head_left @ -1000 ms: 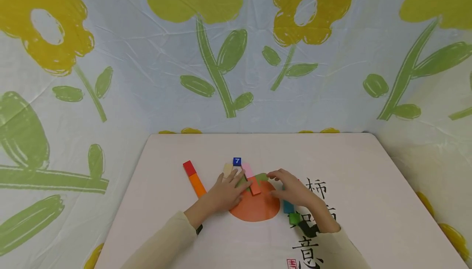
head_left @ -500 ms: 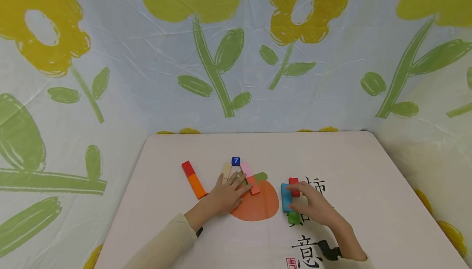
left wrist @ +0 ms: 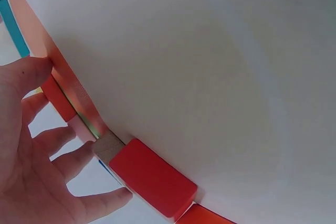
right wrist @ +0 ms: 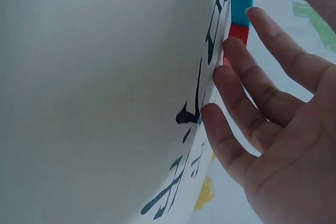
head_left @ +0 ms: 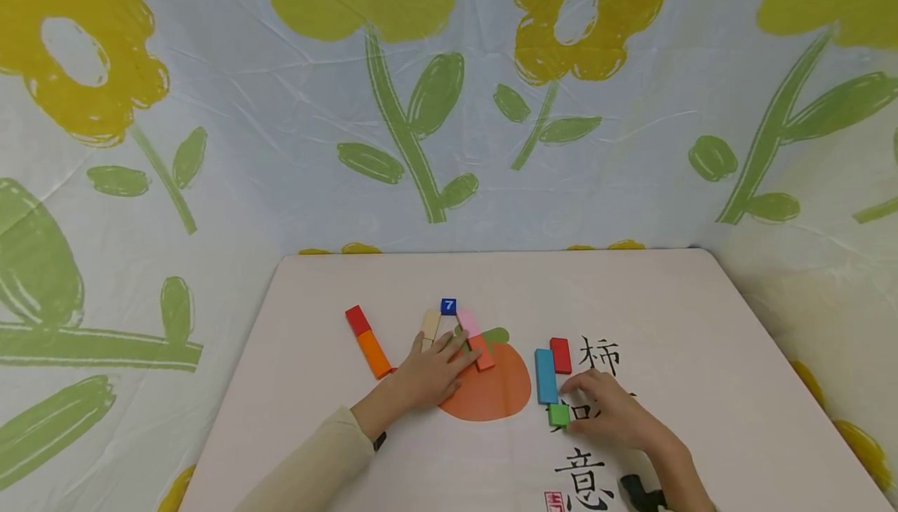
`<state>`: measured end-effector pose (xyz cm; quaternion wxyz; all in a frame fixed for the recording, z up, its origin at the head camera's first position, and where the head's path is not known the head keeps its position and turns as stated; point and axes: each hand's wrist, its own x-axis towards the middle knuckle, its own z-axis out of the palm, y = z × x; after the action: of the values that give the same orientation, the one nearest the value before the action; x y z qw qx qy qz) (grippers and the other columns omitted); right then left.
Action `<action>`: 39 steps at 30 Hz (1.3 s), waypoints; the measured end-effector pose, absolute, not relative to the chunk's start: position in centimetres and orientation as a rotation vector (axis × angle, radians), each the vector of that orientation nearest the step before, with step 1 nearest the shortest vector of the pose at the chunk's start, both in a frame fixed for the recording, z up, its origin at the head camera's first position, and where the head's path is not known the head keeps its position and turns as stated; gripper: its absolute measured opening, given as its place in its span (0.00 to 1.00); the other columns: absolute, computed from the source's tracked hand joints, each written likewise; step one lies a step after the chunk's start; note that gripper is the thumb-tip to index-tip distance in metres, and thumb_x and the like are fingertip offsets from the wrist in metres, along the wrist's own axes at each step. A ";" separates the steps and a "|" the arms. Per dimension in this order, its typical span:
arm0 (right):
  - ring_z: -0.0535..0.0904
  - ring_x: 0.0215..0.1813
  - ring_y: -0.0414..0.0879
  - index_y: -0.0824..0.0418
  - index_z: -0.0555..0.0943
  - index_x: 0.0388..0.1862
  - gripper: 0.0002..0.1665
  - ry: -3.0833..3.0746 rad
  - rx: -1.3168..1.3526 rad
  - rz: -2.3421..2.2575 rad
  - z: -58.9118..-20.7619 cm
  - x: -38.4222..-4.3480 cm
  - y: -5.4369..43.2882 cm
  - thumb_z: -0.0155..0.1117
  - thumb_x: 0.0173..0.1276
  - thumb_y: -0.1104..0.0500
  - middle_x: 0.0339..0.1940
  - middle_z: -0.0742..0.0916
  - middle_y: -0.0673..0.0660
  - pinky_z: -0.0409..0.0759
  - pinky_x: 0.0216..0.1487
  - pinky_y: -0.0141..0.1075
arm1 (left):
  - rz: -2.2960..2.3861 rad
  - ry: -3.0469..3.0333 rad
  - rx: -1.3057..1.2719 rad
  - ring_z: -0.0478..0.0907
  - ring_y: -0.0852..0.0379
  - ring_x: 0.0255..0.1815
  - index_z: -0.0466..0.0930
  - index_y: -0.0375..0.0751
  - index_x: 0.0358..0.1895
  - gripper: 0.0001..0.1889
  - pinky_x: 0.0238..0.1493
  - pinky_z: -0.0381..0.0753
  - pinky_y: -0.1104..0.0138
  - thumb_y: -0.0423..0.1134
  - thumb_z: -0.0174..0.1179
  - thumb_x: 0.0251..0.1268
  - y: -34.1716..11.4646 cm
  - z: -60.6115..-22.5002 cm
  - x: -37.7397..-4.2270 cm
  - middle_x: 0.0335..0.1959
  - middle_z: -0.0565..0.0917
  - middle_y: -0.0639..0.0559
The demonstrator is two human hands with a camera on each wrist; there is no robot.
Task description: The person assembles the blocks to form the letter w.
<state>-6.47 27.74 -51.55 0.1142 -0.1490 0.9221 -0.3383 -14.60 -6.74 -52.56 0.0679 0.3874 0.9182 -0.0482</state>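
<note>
In the head view my left hand [head_left: 431, 373] lies with fingers spread over a block arrangement, partly covering it. Around its fingertips are a beige block [head_left: 431, 323], a blue cube marked 7 [head_left: 448, 307], a pink block [head_left: 467, 322] and a coral block [head_left: 482, 353]. The left wrist view adds a red block [left wrist: 153, 179] near the little finger, beside a beige block's end [left wrist: 108, 148]. My right hand [head_left: 613, 412], fingers loosely bent and apart, is beside a green block [head_left: 559, 416] and a blue block [head_left: 546, 376]; whether the thumb touches the green one I cannot tell.
A red block [head_left: 560, 355] stands against the blue one's right side. At the left, another red block [head_left: 356, 319] and an orange block [head_left: 374, 354] form a slanted line. The pale tabletop [head_left: 316, 286] has a printed orange fruit [head_left: 491, 399] and black characters [head_left: 585, 481].
My right hand has moved from beside the fruit print to the right and towards me, uncovering the red, blue and green blocks. The left hand stays nearly still.
</note>
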 end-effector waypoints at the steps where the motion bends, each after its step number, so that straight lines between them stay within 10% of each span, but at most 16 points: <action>1: 0.71 0.57 0.51 0.50 0.82 0.49 0.24 2.714 -0.444 -0.978 -51.6 -6.5 27.6 0.80 0.55 0.51 0.53 0.79 0.49 0.76 0.56 0.50 | -0.139 2.768 1.166 0.54 0.47 0.78 0.53 0.62 0.80 0.32 0.67 0.60 0.36 0.55 0.48 0.78 -6.8 -52.5 -14.6 0.81 0.53 0.49; 39: 0.74 0.53 0.54 0.51 0.82 0.46 0.17 2.735 -0.634 -1.045 -50.0 -8.2 25.4 0.78 0.59 0.58 0.47 0.79 0.49 0.80 0.51 0.52 | -0.142 2.777 1.185 0.60 0.49 0.75 0.53 0.62 0.80 0.32 0.66 0.62 0.35 0.56 0.49 0.78 -6.8 -52.6 -14.6 0.81 0.53 0.49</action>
<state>-8.17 25.38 -49.98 0.0728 -0.2109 0.9106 -0.3478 -14.57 -6.80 -52.62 0.0595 0.3915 0.9171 -0.0467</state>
